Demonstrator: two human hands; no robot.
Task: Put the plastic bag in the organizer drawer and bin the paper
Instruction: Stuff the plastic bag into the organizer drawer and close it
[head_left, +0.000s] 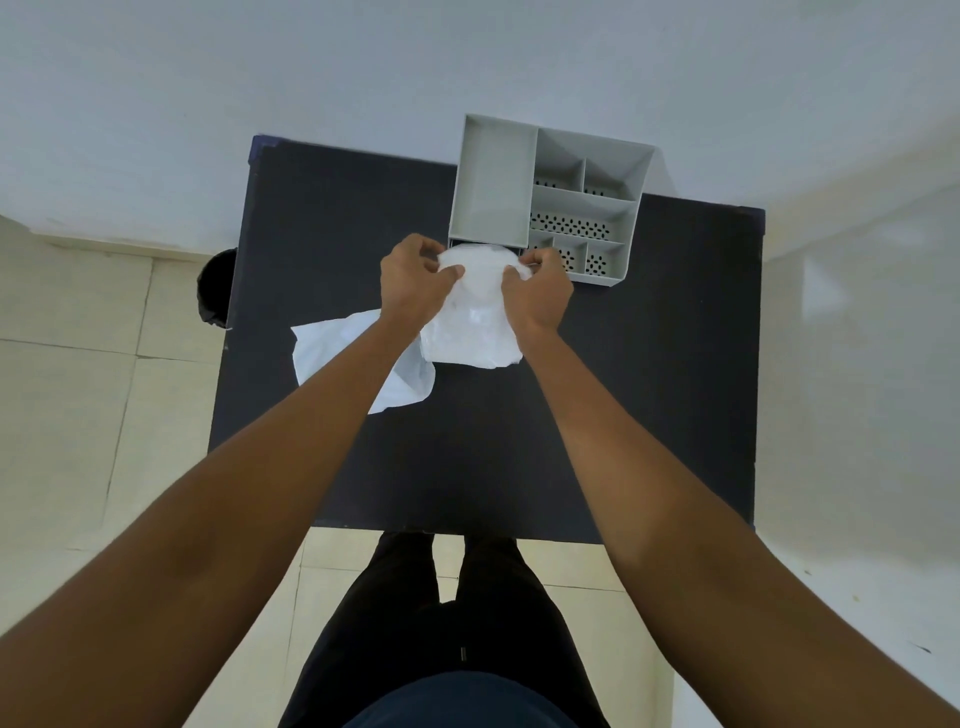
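A dark, matte rectangular table (649, 364) is standing against a plain pale wall (311, 78), its far edge meeting the wall. Large cream floor tiles (67, 415) are spreading out on both sides, with thin grout lines running between them. On the right the tiles are gleaming, soft light reflecting off them in pale patches. A low skirting strip (93, 244) is running along the base of the wall at the left.

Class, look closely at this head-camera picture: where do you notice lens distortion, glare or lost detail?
Head view: wide-angle bending curves the table edges and stretches both forearms; soft, even light, faint shadows; the plastic bag held by the left hand and right hand is overexposed, folds barely readable.
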